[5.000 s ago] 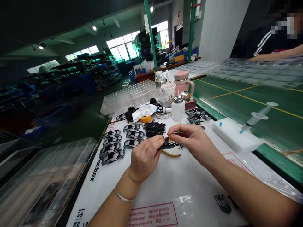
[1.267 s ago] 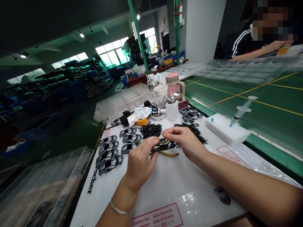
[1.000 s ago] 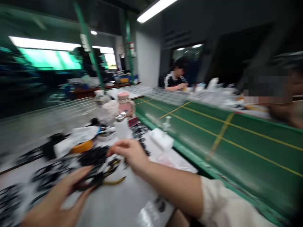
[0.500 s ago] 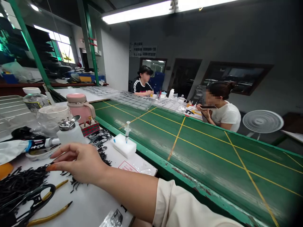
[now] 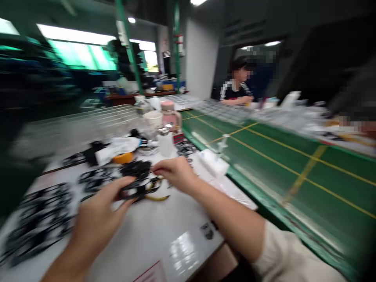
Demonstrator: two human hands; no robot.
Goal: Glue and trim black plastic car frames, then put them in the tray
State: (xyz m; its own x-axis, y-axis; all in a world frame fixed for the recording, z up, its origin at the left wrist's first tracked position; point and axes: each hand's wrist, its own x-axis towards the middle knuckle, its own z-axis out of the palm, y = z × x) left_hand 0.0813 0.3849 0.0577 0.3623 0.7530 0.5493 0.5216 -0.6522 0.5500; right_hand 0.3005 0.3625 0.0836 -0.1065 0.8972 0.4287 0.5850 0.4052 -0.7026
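In the head view, my left hand (image 5: pixel 98 211) is closed on a black plastic frame (image 5: pixel 138 190) with open loops, like a spectacle frame, gripped at its left end. My right hand (image 5: pixel 178 174) is just beyond the frame's right end, thumb and forefinger pinched; what they hold, if anything, is too blurred to make out. Against its fingertips lies a heap of thin black strips (image 5: pixel 135 168). Yellow-handled pliers (image 5: pixel 158 198) rest on the white work surface (image 5: pixel 147 235), partly behind the frame.
More black frames (image 5: pixel 44 215) lie in rows at left. Behind the heap stand a pump bottle (image 5: pixel 165 143), a white cup (image 5: pixel 152 122) and a pink mug (image 5: pixel 168 111). A white foam block (image 5: pixel 214 162) holds a syringe. A green conveyor belt (image 5: pixel 264 156) runs along the right, with co-workers beyond.
The view has swung left and blurred, bringing my left hand and the rows of frames into sight. My right hand's fingers have drawn together beside the heap of strips.
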